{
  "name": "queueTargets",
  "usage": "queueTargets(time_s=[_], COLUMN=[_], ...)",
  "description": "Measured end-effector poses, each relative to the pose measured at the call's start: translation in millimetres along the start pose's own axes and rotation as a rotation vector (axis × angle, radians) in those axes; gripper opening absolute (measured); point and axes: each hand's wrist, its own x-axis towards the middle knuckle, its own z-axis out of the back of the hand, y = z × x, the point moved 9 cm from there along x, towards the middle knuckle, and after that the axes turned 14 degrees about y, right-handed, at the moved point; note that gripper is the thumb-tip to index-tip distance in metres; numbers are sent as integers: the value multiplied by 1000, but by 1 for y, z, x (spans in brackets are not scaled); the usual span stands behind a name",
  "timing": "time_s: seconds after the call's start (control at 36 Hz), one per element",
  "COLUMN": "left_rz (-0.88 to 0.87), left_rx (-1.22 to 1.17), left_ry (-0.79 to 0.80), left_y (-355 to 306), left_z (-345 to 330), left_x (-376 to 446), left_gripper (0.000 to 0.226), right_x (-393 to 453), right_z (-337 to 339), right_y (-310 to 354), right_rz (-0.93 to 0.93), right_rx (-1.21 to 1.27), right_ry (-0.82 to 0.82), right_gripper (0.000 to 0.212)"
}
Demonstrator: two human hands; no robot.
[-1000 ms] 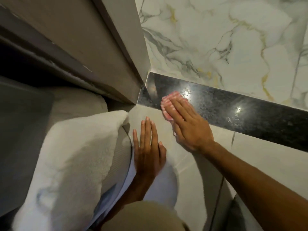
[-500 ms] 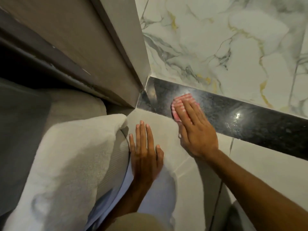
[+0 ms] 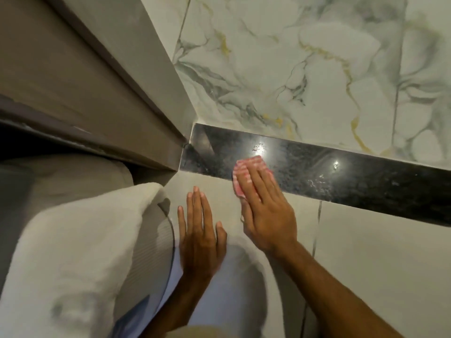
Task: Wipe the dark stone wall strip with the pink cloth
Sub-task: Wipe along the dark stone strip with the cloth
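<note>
The dark stone strip (image 3: 341, 176) runs across the wall from the corner at centre down to the right edge, glossy with light spots. My right hand (image 3: 266, 208) presses the folded pink cloth (image 3: 246, 167) flat against the strip's left part; the fingers cover most of the cloth. My left hand (image 3: 199, 230) lies flat with its fingers together on the pale tile below the strip, holding nothing.
White marble-look tiles (image 3: 292, 69) with grey and gold veins rise above the strip. A grey-brown door frame (image 3: 122, 81) meets the wall at the left corner. A white fluffy towel (image 3: 73, 252) lies at the lower left over a ribbed grey surface.
My right hand with the pink cloth has slid a little to the right along the strip, away from the corner. My left hand has stayed flat on the tile.
</note>
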Motion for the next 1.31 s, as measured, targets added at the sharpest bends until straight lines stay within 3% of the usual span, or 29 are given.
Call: queueTargets(time_s=[0.11,0.17,0.22,0.28,0.33,0.39,0.44,0.5,0.58,0.64,0.69,0.83,0.92,1.03,1.14,1.19,1.31], left_rz=[41,77,74,56,20,-16,-49,-81,-139,-192,-237,-303,-327,-378,-501,-515,-514], left_rx=[55,54,34,52,76,104,115,101,119,132,158,170,191,180,203,203,210], left_ry=[18,-5,-28,-32,-38,-38,-39,-30,-20,-18,-24,-26,5,68,63,59,23], left_y=[3,9,9,6,-2,-15,-34,-53,-78,-91,-102,-117,-121,-131,-150,-157,-166], left_z=[-5,-6,-7,-7,-6,-5,-5,-7,-14,-18,-21,-20,-19,-19,-25,-28,-29], left_x=[2,1,0,0,-1,-2,-3,-1,5,9,13,18,18,21,20,22,22], left_gripper=[75,76,77,76,74,74,74,75,77,78,79,75,73,77,79,81,78], right_x=[56,86,105,95,52,-3,-50,-74,-73,-48,-11,2,-54,-92,-57,-26,-6], right_z=[21,30,30,20,4,-5,-3,9,32,47,55,34,27,40,64,69,57], right_y=[-28,-31,-19,1,12,1,-28,-68,-119,-134,-135,-101,-111,-151,-186,-184,-141], right_rz=[-390,-480,-377,-151,11,23,-97,-343,-750,-871,-809,-266,-305,-616,-899,-841,-356], right_rx=[80,127,107,59,25,23,37,54,128,129,91,22,16,80,156,180,75], right_ry=[-151,-214,-207,-123,-39,-4,-40,-113,-290,-378,-373,-137,-110,-157,-295,-272,-158], right_gripper=[67,67,65,64,64,63,63,62,63,63,64,68,67,65,66,69,65])
